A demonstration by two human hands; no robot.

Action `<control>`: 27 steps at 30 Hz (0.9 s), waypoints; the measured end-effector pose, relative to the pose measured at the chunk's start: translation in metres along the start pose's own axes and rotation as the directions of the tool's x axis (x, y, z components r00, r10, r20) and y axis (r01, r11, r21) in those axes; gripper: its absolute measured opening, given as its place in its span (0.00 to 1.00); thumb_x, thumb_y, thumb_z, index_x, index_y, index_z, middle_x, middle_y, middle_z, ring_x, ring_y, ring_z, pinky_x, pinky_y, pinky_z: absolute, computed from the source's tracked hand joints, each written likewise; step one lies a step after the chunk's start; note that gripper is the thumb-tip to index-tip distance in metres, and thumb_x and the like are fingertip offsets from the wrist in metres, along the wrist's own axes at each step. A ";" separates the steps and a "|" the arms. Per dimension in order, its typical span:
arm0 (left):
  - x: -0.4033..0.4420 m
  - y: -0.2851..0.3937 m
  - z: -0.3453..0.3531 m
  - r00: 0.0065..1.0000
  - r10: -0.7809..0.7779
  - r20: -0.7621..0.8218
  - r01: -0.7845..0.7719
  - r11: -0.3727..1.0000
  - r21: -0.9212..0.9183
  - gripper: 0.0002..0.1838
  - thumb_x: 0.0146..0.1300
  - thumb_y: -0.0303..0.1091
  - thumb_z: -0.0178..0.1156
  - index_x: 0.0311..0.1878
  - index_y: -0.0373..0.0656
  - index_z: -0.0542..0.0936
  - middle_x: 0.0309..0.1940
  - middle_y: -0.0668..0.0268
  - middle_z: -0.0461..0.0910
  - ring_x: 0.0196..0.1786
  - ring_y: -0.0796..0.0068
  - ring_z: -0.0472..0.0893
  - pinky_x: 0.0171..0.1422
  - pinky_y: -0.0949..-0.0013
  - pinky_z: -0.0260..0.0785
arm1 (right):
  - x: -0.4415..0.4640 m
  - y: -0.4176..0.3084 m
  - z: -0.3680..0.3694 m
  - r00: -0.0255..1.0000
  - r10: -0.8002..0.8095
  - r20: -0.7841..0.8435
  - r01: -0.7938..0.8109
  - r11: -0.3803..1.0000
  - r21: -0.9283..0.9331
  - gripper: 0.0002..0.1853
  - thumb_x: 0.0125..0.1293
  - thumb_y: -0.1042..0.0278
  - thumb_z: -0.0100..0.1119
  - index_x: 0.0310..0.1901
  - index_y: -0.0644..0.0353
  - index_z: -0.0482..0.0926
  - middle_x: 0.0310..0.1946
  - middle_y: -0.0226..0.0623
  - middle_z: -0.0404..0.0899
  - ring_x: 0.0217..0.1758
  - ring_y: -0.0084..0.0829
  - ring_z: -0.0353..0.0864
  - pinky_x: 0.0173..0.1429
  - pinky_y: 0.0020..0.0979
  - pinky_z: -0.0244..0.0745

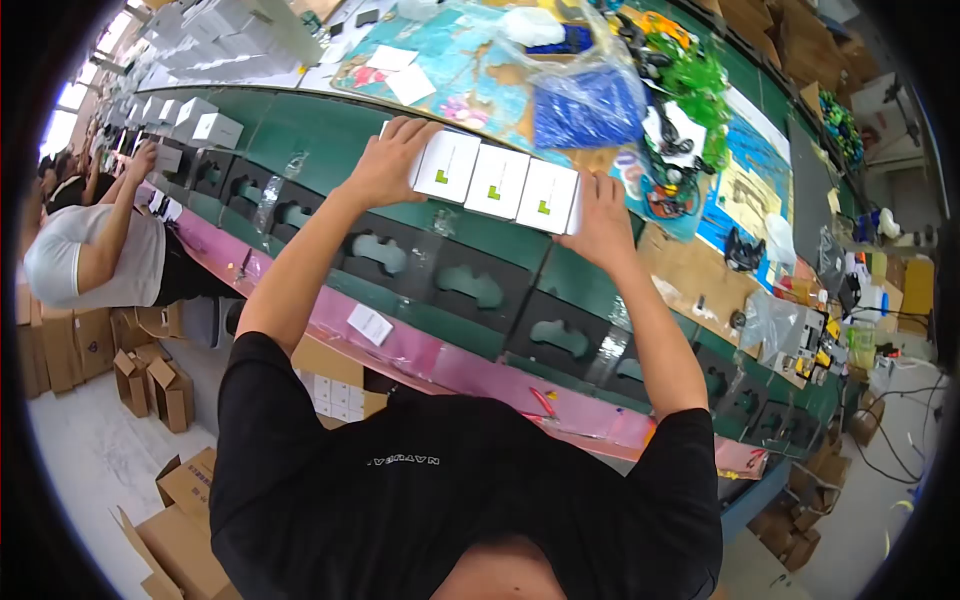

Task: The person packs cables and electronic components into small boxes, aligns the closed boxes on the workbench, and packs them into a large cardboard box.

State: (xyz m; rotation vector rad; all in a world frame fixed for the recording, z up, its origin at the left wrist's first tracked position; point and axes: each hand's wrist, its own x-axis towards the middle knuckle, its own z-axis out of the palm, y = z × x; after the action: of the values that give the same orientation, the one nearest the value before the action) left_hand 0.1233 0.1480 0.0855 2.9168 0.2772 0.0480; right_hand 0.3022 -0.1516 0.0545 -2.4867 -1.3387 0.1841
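A row of small white boxes (497,180) with green L-shaped marks is squeezed between my two hands over the green work surface. Three marked tops show side by side, and white edges peek out at both ends. My left hand (388,165) presses the left end, its fingers curled over the far side. At the right end, my right hand (603,222) grips in the same way. Just below the boxes, dark foam trays (470,287) with controller-shaped cutouts lie in a line. Whether the boxes touch the surface, I cannot tell.
Blue plastic-wrapped goods (588,108) and green bagged parts (700,85) lie beyond my right hand. Red-handled pliers (543,402) and a white card (370,324) rest on the pink near edge. A co-worker (100,255) stands at left; cartons (170,390) sit on the floor.
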 end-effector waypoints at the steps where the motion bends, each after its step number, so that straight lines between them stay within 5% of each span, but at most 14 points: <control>1: -0.005 -0.019 0.002 1.000 0.003 0.000 -0.003 1.000 0.003 0.59 0.30 0.40 0.80 0.71 0.50 0.60 0.66 0.60 0.64 0.70 0.50 0.61 0.64 0.47 0.65 | 0.011 -0.012 0.018 1.000 0.006 0.013 -0.006 1.000 0.012 0.58 0.35 0.57 0.81 0.68 0.63 0.57 0.63 0.53 0.61 0.68 0.54 0.57 0.72 0.47 0.59; 6: -0.024 -0.077 0.047 0.998 -0.061 0.034 0.063 0.996 -0.069 0.58 0.31 0.40 0.80 0.70 0.50 0.60 0.67 0.62 0.63 0.71 0.52 0.59 0.64 0.45 0.64 | 0.042 -0.052 0.042 0.983 0.038 0.181 -0.028 0.998 -0.061 0.66 0.35 0.52 0.81 0.75 0.59 0.48 0.68 0.51 0.57 0.72 0.56 0.52 0.75 0.47 0.57; 13: -0.032 -0.075 0.040 0.995 -0.047 0.090 0.055 0.994 -0.095 0.59 0.32 0.40 0.80 0.71 0.49 0.59 0.68 0.62 0.61 0.73 0.54 0.57 0.63 0.44 0.64 | 0.049 -0.052 0.031 0.954 0.070 0.292 -0.048 0.996 -0.081 0.65 0.33 0.51 0.81 0.74 0.56 0.51 0.69 0.46 0.58 0.72 0.52 0.55 0.74 0.45 0.60; 27: -0.028 -0.075 0.046 0.993 -0.008 0.116 0.024 0.990 -0.141 0.59 0.31 0.40 0.81 0.71 0.49 0.59 0.68 0.62 0.63 0.71 0.51 0.60 0.64 0.44 0.65 | 0.042 -0.047 0.032 0.967 0.047 0.249 -0.022 0.994 -0.103 0.60 0.35 0.49 0.80 0.71 0.57 0.56 0.68 0.47 0.61 0.71 0.52 0.57 0.73 0.45 0.62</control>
State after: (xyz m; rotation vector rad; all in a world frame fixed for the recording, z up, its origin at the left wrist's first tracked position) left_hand 0.0843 0.2055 0.0238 2.7631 0.2665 -0.0985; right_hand 0.2798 -0.0858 0.0413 -2.6420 -1.4335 0.4658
